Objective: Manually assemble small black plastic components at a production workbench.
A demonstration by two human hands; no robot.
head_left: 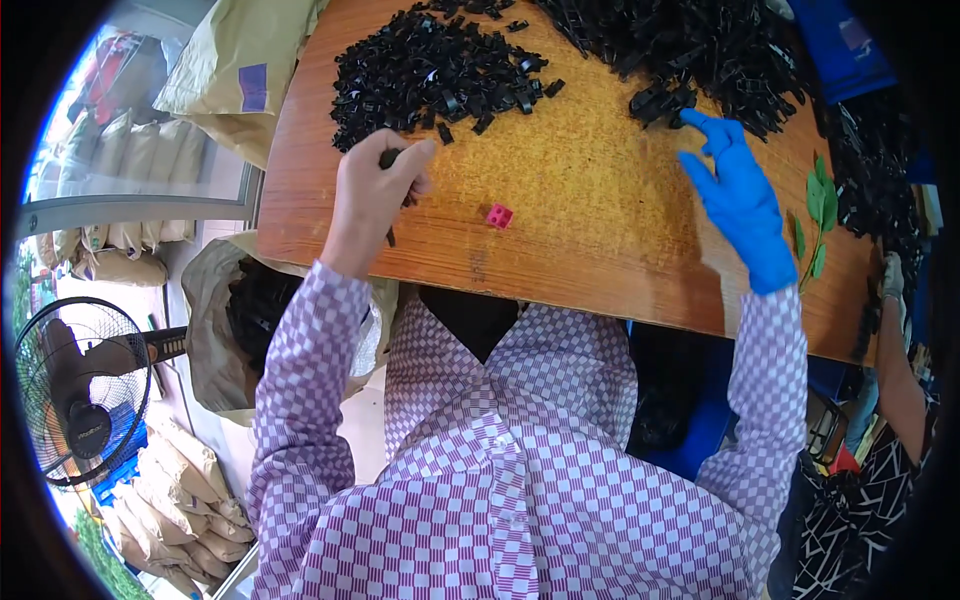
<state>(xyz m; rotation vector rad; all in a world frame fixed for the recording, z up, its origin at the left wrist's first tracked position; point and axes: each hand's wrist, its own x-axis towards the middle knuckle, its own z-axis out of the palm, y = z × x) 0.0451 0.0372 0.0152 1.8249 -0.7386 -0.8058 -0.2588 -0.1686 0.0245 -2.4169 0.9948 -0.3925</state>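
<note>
In the head view we are looking down on a wooden bench [590,200] carrying two heaps of small black plastic parts: a left heap [430,70] and a larger right heap [700,50] running along the far edge. One small pink block [499,215] is lying alone on bare wood between our two hands.

Our left hand [375,195], bare, is curling its grip around one black part [390,158] just at the near fringe of the left heap; the fingers are closing over it, so only its top is showing. Our right hand [735,200], in one blue glove, is lying with its grip spread flat, the forefinger touching the loose parts at the near rim of the right heap and holding nothing.

One green leafy sprig [818,215] is resting just right of the glove. The middle of the bench is lying bare down to its near edge, which is crossing above our checked sleeves. Another person's arm [898,370] is showing at the right rim. One fan [80,390] is standing at lower left, with one open sack [215,320] beside the bench.
</note>
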